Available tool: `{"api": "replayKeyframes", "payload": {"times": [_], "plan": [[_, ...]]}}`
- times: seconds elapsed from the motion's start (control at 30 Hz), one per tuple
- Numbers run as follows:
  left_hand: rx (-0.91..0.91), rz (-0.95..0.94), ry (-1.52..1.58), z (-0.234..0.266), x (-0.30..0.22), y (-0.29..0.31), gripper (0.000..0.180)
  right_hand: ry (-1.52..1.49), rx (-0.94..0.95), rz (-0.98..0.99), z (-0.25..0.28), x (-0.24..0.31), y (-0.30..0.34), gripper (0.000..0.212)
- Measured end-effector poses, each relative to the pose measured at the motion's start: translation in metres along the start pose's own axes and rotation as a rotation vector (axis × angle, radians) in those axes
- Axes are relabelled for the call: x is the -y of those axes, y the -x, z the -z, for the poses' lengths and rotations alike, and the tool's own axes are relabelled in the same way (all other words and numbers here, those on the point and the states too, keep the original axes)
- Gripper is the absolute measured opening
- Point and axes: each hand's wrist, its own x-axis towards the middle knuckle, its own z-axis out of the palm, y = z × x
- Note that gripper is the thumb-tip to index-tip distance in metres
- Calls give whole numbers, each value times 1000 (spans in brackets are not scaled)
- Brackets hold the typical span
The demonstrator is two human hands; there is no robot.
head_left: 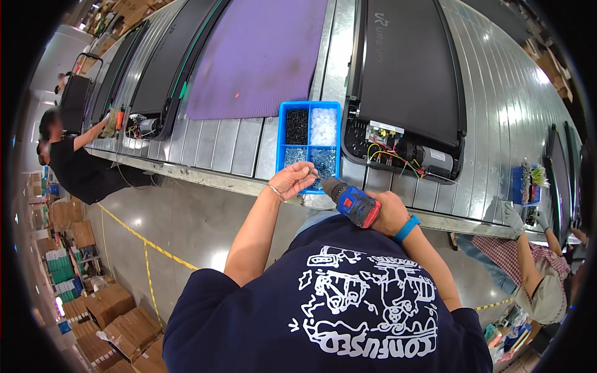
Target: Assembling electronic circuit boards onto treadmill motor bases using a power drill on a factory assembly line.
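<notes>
My right hand (390,213) is wrapped round a blue and black cordless drill (352,203), its nose pointing left and away from me. Close to the drill's tip, my left hand (292,180) has its fingers pinched together; whatever sits between them is too small to name. Both hands are over the near edge of a blue divided bin (280,133). Its compartments hold black screws (297,127), white plastic pieces (323,126) and silver screws (323,159). Right of the bin lies a black treadmill-like unit (410,68), its near end uncovered, showing a motor (433,160), wires and a circuit board (384,133).
A purple mat (255,59) lies on the slatted metal conveyor (497,99). More black units (168,68) rest to the left. One person (81,149) works at far left; another's gloved hand (513,221) is at right, near a second blue bin (527,186). Cardboard boxes (115,311) stack at lower left.
</notes>
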Motion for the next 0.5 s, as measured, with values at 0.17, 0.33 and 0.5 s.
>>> {"api": "replayKeyframes", "payload": {"times": [0.17, 0.33, 0.5], "plan": [[-107, 104, 33, -23, 12, -26, 16, 99, 29, -23, 14, -7, 8, 33], [-155, 229, 407, -68, 22, -79, 17, 10, -207, -77, 14, -29, 31, 32], [-713, -307, -1191, -58, -10, -154, 19, -67, -390, -214, 14, -59, 62, 30]]}}
